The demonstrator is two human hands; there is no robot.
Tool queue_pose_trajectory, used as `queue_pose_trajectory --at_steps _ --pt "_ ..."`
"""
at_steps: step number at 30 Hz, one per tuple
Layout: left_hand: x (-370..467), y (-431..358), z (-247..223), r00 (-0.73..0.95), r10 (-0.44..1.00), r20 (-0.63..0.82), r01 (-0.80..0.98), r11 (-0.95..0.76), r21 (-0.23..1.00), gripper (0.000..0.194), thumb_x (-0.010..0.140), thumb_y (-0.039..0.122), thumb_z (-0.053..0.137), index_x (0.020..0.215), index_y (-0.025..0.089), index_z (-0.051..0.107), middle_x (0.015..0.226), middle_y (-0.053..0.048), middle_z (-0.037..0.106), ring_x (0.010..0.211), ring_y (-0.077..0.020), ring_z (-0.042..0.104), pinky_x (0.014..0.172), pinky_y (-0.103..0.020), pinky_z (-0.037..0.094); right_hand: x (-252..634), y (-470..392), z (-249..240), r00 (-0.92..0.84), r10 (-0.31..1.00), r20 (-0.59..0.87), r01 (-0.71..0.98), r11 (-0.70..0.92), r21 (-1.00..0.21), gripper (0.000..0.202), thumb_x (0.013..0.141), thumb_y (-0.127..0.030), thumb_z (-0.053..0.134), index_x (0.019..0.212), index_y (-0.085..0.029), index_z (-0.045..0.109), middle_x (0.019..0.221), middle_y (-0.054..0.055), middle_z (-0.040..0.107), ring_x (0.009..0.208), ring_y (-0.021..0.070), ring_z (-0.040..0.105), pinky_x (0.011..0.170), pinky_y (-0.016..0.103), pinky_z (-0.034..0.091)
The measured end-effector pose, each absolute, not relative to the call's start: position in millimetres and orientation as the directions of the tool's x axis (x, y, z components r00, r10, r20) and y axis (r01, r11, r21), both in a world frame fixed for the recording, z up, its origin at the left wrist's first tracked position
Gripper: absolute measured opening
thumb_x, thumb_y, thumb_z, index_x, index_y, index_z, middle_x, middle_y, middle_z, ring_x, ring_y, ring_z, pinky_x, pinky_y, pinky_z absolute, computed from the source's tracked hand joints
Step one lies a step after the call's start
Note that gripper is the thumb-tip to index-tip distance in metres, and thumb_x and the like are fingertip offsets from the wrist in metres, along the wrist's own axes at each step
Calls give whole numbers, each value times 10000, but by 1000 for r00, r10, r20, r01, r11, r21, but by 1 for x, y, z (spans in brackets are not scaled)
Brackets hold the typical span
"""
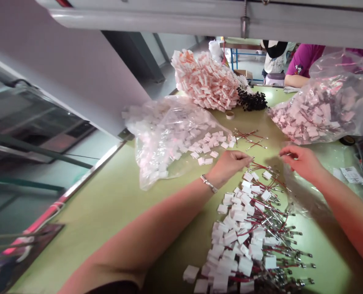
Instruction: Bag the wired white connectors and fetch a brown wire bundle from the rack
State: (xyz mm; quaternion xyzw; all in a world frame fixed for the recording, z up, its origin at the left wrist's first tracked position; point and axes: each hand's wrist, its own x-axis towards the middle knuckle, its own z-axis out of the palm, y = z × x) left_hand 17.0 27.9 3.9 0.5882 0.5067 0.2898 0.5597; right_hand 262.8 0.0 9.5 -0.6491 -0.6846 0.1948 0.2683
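Note:
My left hand (232, 164), with a band on its wrist, is closed in a pinch; a small metal wire end shows at the fingertips, just above some short red wires (262, 166) with metal terminals. Across a small gap, my right hand (302, 161) has thumb and forefinger pressed together; whatever is between them is too small to name. Below both hands spreads a long pile of white plastic connector housings (230, 237) with red wires and terminals sticking out to the right. Beyond the hands lie a few loose red wires (256, 142).
A clear bag of white housings (165, 139) spills out at left. Farther back are a heap of pinkish-white connectors (202, 81), black pieces (251, 100) and a tape roll (230, 115). Another clear bag (319, 106) stands at right, before a person in a purple sleeve (300, 61).

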Motion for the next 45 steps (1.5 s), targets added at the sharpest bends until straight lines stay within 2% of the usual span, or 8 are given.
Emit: queue_pose_trajectory --at_steps 3,12,18,21,29,35,40,45 --pt "13 21 5 343 918 -199 224 126 966 188 756 359 681 739 174 713 636 -11 650 492 -67 402 470 -237 304 223 -2 20 -138 985 104 655 170 -736 157 816 -277 552 879 -208 679 730 5 668 600 122 555 604 273 462" --pt "5 25 -9 383 918 -102 196 28 980 219 778 372 666 742 160 710 674 -30 688 541 -78 505 525 -224 394 191 1 7 -176 974 143 648 224 -728 173 829 -300 520 831 -189 653 753 11 672 666 135 575 643 274 446" --pt "8 20 -21 544 752 371 363 -610 704 218 879 284 542 831 194 735 753 -42 716 703 -130 615 657 -253 475 194 -4 19 -220 957 -188 666 6 -746 177 787 -287 532 650 -185 579 513 -45 509 430 88 432 447 232 320" --pt "8 23 -17 577 669 469 352 -722 596 257 905 285 504 830 192 732 739 -41 712 691 -126 619 652 -250 479 193 -5 26 -169 934 -314 596 -157 -787 195 801 -326 517 672 -186 556 497 -57 489 351 72 381 387 226 279" --pt "-16 54 19 496 859 127 440 -374 816 176 774 182 580 845 152 738 733 -30 722 622 -94 602 592 -215 470 218 13 21 -148 988 52 732 144 -665 194 825 -324 533 814 -179 660 707 25 645 623 138 556 605 277 442" --pt "-6 51 17 435 899 56 370 -235 899 162 764 248 596 723 128 697 641 -19 670 527 -72 545 512 -197 423 184 10 19 -384 896 223 867 433 -246 401 840 -225 497 1223 -146 587 1288 146 576 1110 290 550 892 421 456" --pt "-26 59 29 501 864 51 391 -279 877 348 838 427 532 833 125 705 783 -65 699 657 -116 588 603 -230 462 169 2 21 -289 951 111 909 309 -280 390 908 -184 356 1220 -142 586 976 121 701 806 236 635 684 337 450" --pt "-85 86 33 563 825 52 723 -522 453 352 800 377 559 1060 175 685 1033 -78 669 887 -187 592 832 -309 456 204 6 23 -151 976 156 917 197 -346 290 909 -284 406 1078 -195 625 680 32 670 584 177 567 579 287 372"
